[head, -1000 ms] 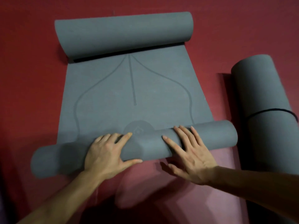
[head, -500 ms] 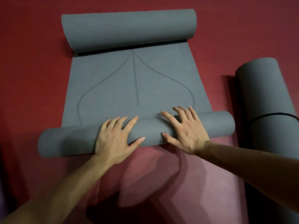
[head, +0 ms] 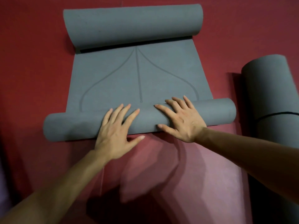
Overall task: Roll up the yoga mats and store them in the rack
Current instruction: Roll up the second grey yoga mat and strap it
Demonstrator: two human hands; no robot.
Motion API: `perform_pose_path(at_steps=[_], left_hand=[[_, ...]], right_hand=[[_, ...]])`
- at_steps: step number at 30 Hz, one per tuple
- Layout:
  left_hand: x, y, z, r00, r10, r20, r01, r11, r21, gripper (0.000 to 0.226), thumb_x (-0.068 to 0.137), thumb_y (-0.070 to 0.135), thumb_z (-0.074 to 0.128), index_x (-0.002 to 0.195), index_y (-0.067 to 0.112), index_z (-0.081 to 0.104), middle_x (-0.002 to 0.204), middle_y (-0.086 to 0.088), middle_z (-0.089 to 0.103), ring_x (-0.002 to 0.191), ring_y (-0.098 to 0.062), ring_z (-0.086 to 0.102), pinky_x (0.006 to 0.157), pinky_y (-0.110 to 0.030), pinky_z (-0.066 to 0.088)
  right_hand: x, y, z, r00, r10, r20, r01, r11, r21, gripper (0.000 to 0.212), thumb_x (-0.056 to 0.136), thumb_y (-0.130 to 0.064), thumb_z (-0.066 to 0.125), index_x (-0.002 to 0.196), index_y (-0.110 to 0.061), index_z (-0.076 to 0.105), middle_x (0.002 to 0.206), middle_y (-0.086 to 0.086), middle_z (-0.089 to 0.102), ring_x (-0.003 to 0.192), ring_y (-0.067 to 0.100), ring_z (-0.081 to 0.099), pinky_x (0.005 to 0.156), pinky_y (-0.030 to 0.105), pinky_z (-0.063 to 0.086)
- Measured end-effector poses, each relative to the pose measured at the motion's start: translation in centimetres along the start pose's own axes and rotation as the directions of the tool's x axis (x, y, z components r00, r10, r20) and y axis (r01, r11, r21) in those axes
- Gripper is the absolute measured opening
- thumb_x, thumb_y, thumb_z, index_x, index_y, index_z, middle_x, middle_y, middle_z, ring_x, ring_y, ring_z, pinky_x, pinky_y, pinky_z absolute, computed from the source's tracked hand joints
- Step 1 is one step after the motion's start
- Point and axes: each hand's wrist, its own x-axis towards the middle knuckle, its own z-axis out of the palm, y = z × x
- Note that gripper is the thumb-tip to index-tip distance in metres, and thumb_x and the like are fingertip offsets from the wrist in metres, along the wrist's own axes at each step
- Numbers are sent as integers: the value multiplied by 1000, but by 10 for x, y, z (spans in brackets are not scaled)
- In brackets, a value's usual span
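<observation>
A grey yoga mat (head: 137,75) lies on the red floor, marked with curved lines and a centre line. Its near end is wound into a roll (head: 68,125) lying crosswise. Its far end curls up into a second loose roll (head: 132,25). My left hand (head: 115,131) rests flat on the near roll, fingers spread, thumb down on the near side. My right hand (head: 181,118) presses flat on the same roll just to the right, fingers reaching over its top. Neither hand grips anything.
A second grey mat (head: 273,126), fully rolled and bound by a thin black strap, lies lengthwise at the right edge. The red floor (head: 32,70) surrounds the mats. No rack is in view.
The near roll has moved away from me over the flat mat and grown thicker, covering the round logo. Both hands have travelled forward with it.
</observation>
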Motion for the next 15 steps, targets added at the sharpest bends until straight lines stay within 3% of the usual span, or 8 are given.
perform_pose_path(at_steps=[5, 10, 15], left_hand=[[26, -9, 1, 999, -30, 37, 26, 995, 100, 103, 75, 92, 42, 158, 31, 33, 157, -7, 43, 148, -28, 36, 122, -49, 25], [57, -21, -2, 999, -44, 15, 43, 995, 90, 104, 69, 98, 37, 151, 34, 44, 141, -1, 59, 129, -25, 56, 109, -43, 39], [71, -26, -9, 998, -18, 68, 9, 991, 131, 100, 74, 97, 29, 148, 32, 44, 128, -1, 64, 117, -27, 61, 99, -43, 46]], right_hand=[[9, 2, -9, 990, 138, -23, -133, 980, 148, 74, 96, -73, 24, 159, -36, 31, 155, 17, 42, 149, 34, 30, 126, 56, 10], [-4, 7, -1, 994, 103, -37, -100, 993, 60, 74, 97, -70, 28, 161, -33, 29, 157, 23, 39, 149, 39, 31, 126, 58, 14], [-1, 10, -9, 994, 110, -5, -109, 992, 61, 75, 96, -69, 28, 162, -34, 27, 161, 22, 35, 152, 39, 27, 127, 56, 13]])
